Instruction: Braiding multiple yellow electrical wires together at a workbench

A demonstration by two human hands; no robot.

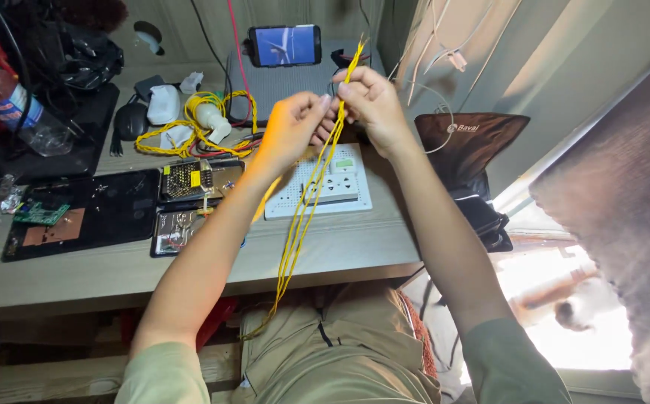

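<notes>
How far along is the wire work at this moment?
Done: near the top, the yellow wires look twisted together above the hands. In hand: the left hand and right hand pinch the bundle just below that twist. Left: the long run below hangs loose and separate down past the desk edge to the lap; more yellow wire lies coiled on the desk.

olive-green short sleeves, khaki trousers; bare forearms

Desk front edge (190,277) lies bare; clutter (190,127) crowds the rear.
</notes>
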